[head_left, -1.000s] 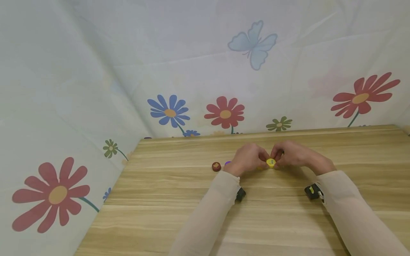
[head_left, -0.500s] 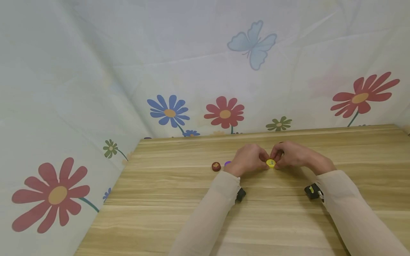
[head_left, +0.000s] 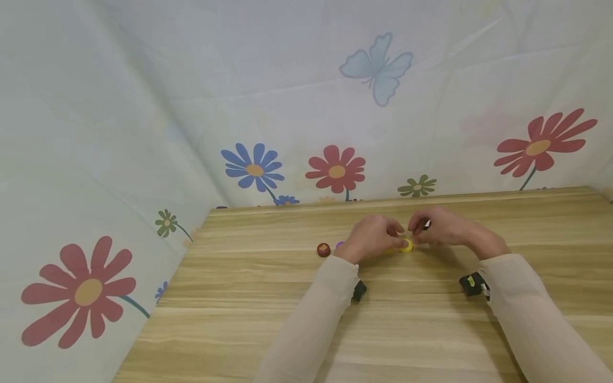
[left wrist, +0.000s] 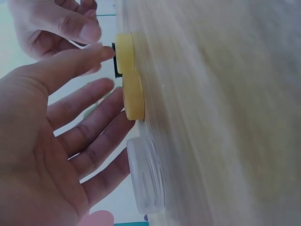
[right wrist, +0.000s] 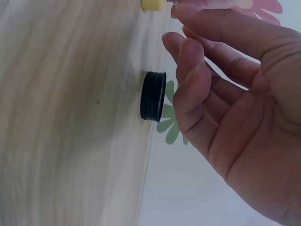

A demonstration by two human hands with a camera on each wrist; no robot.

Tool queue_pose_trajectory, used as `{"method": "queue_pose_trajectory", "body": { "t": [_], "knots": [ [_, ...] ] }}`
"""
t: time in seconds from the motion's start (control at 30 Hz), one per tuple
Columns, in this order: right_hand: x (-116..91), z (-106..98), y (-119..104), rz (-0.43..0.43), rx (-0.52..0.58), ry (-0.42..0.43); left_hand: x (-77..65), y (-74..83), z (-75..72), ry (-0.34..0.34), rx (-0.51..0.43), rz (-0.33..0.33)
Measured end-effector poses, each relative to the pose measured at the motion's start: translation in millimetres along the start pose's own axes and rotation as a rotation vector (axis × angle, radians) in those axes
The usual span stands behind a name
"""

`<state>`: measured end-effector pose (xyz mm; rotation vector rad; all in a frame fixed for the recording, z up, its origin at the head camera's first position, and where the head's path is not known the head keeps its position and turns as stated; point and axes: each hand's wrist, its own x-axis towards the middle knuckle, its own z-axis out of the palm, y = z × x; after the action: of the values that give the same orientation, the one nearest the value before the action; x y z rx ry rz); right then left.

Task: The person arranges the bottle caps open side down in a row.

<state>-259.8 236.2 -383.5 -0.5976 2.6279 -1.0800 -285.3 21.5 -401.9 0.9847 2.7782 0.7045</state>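
My left hand [head_left: 374, 236] rests at a yellow bottle cap [head_left: 407, 245] on the table. In the left wrist view its thumb touches the edge of that yellow cap [left wrist: 125, 53], and the other fingers are loosely extended by a second yellow cap [left wrist: 134, 96] lying against the first. A clear cap [left wrist: 146, 175] sits close to the little finger. Just right of the yellow caps hovers my right hand [head_left: 442, 227], its fingers loosely bent with nothing between them. A black cap [right wrist: 153, 96] lies on the table near those fingers in the right wrist view.
A dark red cap [head_left: 323, 250] and a partly hidden purple cap [head_left: 340, 244] lie left of the left hand. The wooden table [head_left: 239, 298] ends at a flower-print cloth wall [head_left: 287, 106] at the back and left.
My right hand has let go of the yellow cap and drawn slightly right. The left hand has stayed by the cap, its thumb now over it.
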Motion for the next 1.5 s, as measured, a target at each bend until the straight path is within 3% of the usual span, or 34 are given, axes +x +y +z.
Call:
{"method": "queue_pose_trajectory", "body": {
  "t": [0.33, 0.77, 1.03, 1.2, 1.5],
  "knots": [
    [-7, -11, 5, -0.006, 0.000, 0.099, 12.9, 10.3, 2.9, 0.067, -0.031, 0.006],
    [-10, -15, 15, 0.036, -0.121, 0.281, 37.2, 24.9, 17.8, 0.124, 0.023, -0.107],
    [-8, -14, 26, 0.129, -0.051, 0.196, 44.4, 24.5, 19.9, 0.119, 0.053, -0.120],
    [-6, -11, 31, 0.106, -0.055, 0.176, 44.2, 23.3, 21.0, 0.099, 0.041, -0.086],
    [-5, -10, 35, 0.064, -0.117, 0.224, 44.6, 24.2, 21.9, 0.104, 0.045, -0.055]
  ]
}}
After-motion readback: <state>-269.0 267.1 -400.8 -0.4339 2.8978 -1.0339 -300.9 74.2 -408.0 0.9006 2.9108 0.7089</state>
